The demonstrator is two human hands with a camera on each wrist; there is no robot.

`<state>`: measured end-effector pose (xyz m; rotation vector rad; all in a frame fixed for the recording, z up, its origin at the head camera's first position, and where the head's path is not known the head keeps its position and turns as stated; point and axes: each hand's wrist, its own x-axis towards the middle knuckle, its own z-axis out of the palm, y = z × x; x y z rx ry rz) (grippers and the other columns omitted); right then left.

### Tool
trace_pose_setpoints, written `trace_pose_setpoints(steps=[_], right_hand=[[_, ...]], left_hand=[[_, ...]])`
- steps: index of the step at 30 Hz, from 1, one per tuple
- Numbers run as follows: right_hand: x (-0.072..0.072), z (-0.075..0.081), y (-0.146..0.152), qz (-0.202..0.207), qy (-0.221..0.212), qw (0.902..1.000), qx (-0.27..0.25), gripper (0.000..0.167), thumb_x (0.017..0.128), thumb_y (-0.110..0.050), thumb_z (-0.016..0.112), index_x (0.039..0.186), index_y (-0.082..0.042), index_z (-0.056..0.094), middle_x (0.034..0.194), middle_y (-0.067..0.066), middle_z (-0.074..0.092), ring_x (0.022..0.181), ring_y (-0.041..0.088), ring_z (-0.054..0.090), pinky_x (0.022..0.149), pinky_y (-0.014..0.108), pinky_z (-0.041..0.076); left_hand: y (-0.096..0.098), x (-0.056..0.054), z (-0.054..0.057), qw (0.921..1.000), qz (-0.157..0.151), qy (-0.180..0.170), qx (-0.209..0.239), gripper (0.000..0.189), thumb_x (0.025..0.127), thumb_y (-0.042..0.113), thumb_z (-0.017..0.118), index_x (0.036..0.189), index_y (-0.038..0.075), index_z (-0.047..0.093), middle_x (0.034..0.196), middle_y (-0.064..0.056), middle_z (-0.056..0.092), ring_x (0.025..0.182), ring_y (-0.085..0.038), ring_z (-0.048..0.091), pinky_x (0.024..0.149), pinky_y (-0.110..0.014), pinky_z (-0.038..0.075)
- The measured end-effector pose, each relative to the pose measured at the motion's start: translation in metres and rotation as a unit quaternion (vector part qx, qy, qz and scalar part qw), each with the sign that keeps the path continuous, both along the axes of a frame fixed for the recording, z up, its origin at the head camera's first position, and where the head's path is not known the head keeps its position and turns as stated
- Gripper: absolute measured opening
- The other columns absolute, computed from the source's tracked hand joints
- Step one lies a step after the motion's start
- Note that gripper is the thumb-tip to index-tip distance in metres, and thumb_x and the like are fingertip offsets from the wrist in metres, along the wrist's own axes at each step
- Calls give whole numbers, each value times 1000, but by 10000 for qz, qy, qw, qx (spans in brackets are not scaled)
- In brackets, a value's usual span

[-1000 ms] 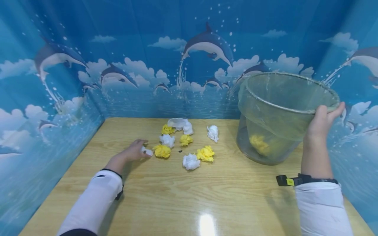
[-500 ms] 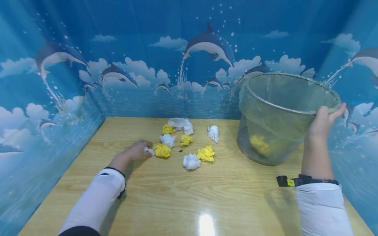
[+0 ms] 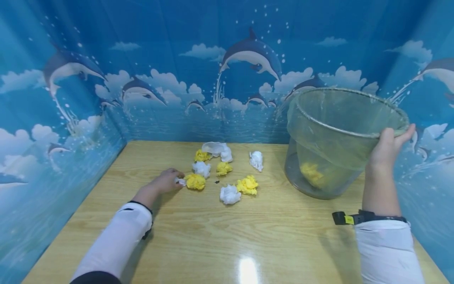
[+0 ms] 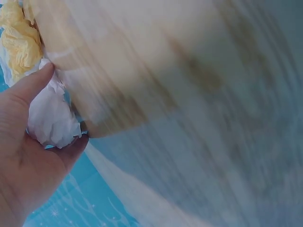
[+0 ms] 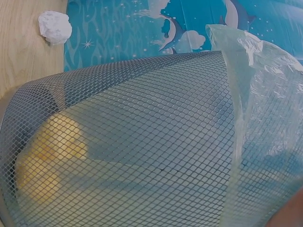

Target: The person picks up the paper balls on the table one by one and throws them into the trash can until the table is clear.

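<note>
My left hand (image 3: 164,182) is low over the left part of the table. Between its thumb and fingers it holds a crumpled white paper ball (image 4: 52,118), mostly hidden by the hand in the head view. Just right of that ball lies a crumpled yellow paper ball (image 3: 195,182). On the right, my right hand (image 3: 384,152) grips the rim of a mesh wastebasket (image 3: 292,167) with a thin translucent green liner (image 3: 333,144) folded over its edge. The wastebasket leans rightward in the head view. Yellow crumpled paper (image 5: 49,151) shows through the mesh at its bottom.
Several other white and yellow paper balls lie mid-table, among them a white one (image 3: 229,195) at the front and another white one (image 3: 256,161) nearer the wastebasket. A small dark scrap (image 3: 217,182) lies among them. A blue dolphin-print curtain (image 3: 170,59) borders the wooden table (image 3: 213,244).
My left hand has shifted slightly right with the white paper ball, closer to the yellow one. My right hand and the wastebasket have stayed in place.
</note>
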<state>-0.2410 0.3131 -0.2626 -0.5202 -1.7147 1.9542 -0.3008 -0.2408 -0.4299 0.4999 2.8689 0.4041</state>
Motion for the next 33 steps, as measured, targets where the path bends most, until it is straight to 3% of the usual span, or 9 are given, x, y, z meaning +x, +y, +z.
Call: trace_pose_setpoints(steps=[6, 14, 25, 33], right_hand=[[-1, -1, 1, -26, 40, 10000, 30, 71, 99, -27, 26, 149, -41, -22, 155, -21, -26, 140, -8, -10, 109, 19, 9], [0, 0, 0, -8, 61, 10000, -2, 71, 99, -27, 27, 149, -41, -22, 155, -21, -27, 139, -9, -11, 110, 17, 7], [2, 1, -1, 9, -35, 10000, -19, 72, 99, -28, 27, 148, -42, -23, 154, -22, -28, 140, -8, -14, 112, 17, 4], [2, 0, -1, -9, 2, 10000, -8, 71, 99, -27, 26, 149, -42, -23, 155, -21, -27, 140, -8, -14, 111, 18, 5]], left_hand=[[0, 0, -1, 9999, 20, 115, 14, 37, 93, 19, 64, 122, -3, 60, 129, -30, 50, 120, -46, 47, 100, -56, 41], [-1, -2, -3, 9993, -3, 360, -28, 26, 92, 18, 64, 110, -1, 62, 120, -27, 54, 112, -44, 52, 96, -54, 43], [-2, -4, -4, 9998, 140, 127, 16, 23, 93, 14, 61, 111, -1, 62, 120, -24, 55, 112, -40, 53, 95, -53, 45], [-3, -5, -6, 9993, 164, 336, 96, 21, 93, 15, 62, 108, 0, 64, 112, -21, 60, 106, -37, 57, 94, -52, 46]])
